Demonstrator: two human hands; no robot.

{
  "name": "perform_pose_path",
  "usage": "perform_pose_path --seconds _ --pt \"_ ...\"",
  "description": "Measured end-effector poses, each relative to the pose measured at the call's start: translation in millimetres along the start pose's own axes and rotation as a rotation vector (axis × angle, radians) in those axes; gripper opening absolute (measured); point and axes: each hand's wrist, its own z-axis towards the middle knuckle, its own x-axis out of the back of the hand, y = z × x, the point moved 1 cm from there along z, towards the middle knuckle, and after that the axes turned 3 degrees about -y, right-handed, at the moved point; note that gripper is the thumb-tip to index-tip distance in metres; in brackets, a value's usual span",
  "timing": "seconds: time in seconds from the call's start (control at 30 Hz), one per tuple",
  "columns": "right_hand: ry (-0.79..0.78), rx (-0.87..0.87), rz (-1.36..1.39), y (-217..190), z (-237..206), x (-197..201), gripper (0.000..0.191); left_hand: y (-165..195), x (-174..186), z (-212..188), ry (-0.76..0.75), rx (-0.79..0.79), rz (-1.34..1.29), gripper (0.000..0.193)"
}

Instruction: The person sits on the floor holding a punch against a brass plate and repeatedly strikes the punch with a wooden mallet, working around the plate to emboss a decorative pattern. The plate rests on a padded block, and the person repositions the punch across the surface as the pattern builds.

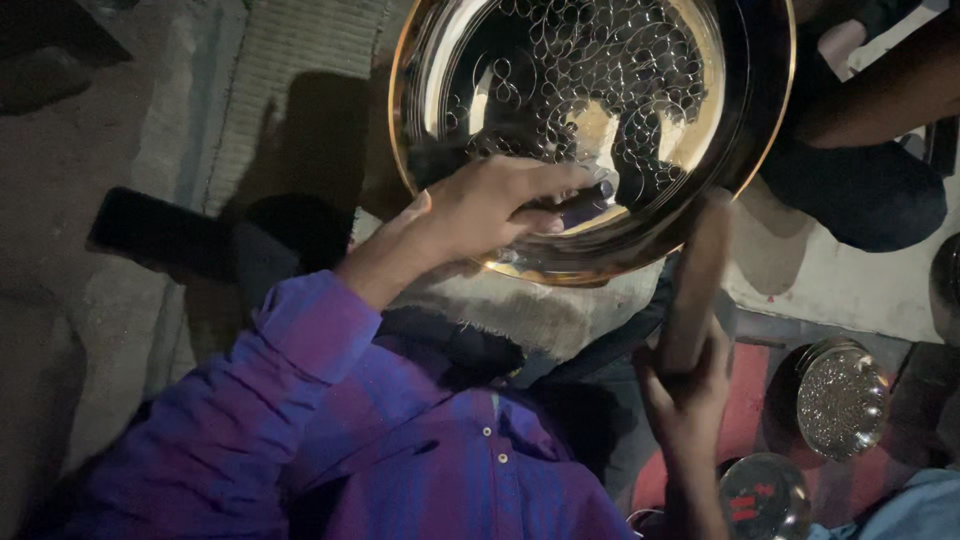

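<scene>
Notably, left hand grip clamps a small tool on the brass plate; right hand grip clamps a wooden mallet; a mistimed strike risks marring the engraving.

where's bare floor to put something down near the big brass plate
Bare floor lies left of the woven mat, and a pale patch between the brass plate and the small embossed dish. Crowded under the plate: left hand, right hand gripping a wooden block.
</scene>
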Motion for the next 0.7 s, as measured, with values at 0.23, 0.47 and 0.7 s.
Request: perform_pose_path --seconds 0.23,0.47,0.7 --pt "-0.037 -0.054 0.356 -13.8 26.0 17.0 0.072 0.2 0.7 -1.4 0.063 -0.103 0.014 0.055" --pt "-0.135 0.132 -0.065 -35.9 63.4 42.4 0.060 4.9 -2.1 -0.5 0.097 -0.126 -0.012 0.050" --pt "-0.222 0.084 -0.041 -77.6 98.7 65.0 0.061 13.4 -8.4 -15.2 0.125 0.066 -0.082 0.045"
